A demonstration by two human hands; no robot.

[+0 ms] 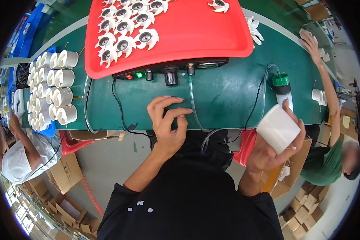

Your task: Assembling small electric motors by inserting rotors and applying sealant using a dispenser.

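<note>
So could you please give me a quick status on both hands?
Left hand empty, fingertips on green table. Right hand grips white cup. Clear tube lies just right of left hand.

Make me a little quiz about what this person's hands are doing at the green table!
1. True or false: the right hand holds a white cylinder.
2. What does the left hand rest on: A) the red tray, B) the green table, C) a cardboard box?
3. Fill in: the white fan wheels lie on the ____ tray.

Key: 1 true; 2 B; 3 red.
</note>
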